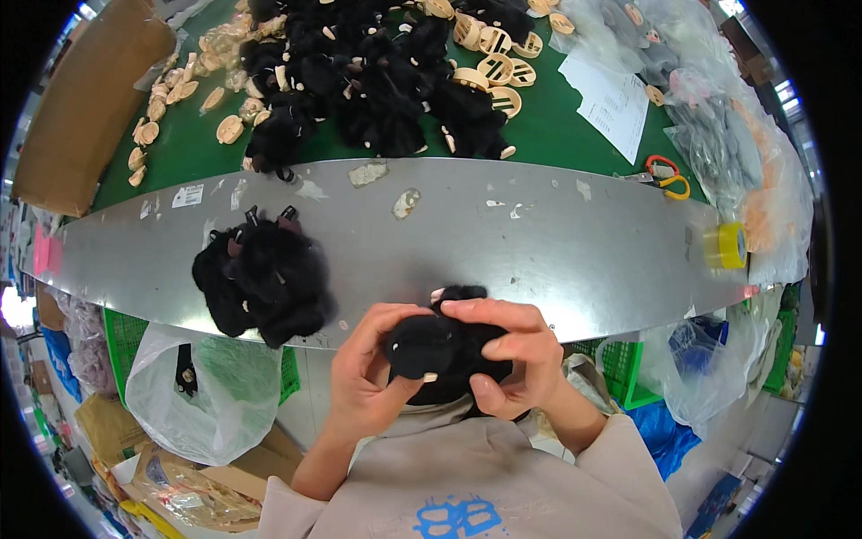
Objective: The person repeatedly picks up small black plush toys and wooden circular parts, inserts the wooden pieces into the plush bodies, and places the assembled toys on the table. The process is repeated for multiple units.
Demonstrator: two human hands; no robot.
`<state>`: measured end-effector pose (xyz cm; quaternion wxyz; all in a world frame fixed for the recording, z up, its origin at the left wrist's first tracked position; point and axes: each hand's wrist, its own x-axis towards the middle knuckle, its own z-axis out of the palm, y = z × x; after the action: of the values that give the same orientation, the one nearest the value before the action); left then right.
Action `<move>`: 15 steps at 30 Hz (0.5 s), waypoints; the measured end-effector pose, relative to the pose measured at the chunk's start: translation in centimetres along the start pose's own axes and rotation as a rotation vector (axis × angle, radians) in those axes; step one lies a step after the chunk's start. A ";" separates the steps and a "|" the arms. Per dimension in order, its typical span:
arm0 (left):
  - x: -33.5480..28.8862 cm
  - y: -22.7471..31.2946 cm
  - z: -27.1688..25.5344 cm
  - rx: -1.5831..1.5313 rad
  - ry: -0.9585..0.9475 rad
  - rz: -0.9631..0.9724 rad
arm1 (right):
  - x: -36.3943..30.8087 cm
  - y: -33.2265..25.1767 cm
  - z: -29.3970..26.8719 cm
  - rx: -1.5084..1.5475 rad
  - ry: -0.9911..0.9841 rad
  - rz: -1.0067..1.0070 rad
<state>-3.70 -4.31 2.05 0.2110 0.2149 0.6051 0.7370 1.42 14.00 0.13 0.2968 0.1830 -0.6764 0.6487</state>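
Note:
Both hands hold one black fluffy plush piece [429, 346] close to my chest, just below the near edge of the grey metal table strip [539, 242]. My left hand [364, 377] grips its left side, fingers curled over the rounded top. My right hand [521, 355] clasps the right side, thumb underneath and fingers across the top. A small pile of black plush pieces [260, 283] lies on the metal strip to the left of my hands.
A large heap of black plush pieces [377, 81] and several tan plastic discs [494, 67] cover the green belt [575, 135]. Scissors with orange and yellow handles [664, 175], a yellow tape roll [725, 245], white paper [615, 99] and bagged grey toys [718, 135] lie right. A clear bag [202, 386] hangs below left.

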 end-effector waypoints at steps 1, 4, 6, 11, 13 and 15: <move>-0.1 -0.3 0.2 0.022 0.004 0.034 | 0.5 -0.7 -0.4 -0.102 -0.052 0.065; -0.7 -1.5 0.5 0.068 0.033 0.103 | 2.0 -1.2 -0.6 -0.420 -0.275 0.087; -0.7 -1.9 1.0 0.062 0.060 0.105 | 1.3 -0.8 0.1 -0.406 -0.193 0.074; 0.4 -1.3 1.8 0.092 0.113 0.064 | 0.7 -1.1 0.3 -0.453 -0.112 0.088; 0.7 0.0 2.2 -0.021 0.093 0.011 | 0.6 -1.3 0.4 -0.522 -0.093 0.031; 0.6 1.0 2.5 -0.125 0.096 -0.038 | 0.4 -1.2 0.7 -0.564 -0.102 -0.032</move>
<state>-2.82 -2.15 3.51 0.2087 0.1542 0.5713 0.7786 1.78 13.25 1.35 0.3118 0.1364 -0.8412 0.4203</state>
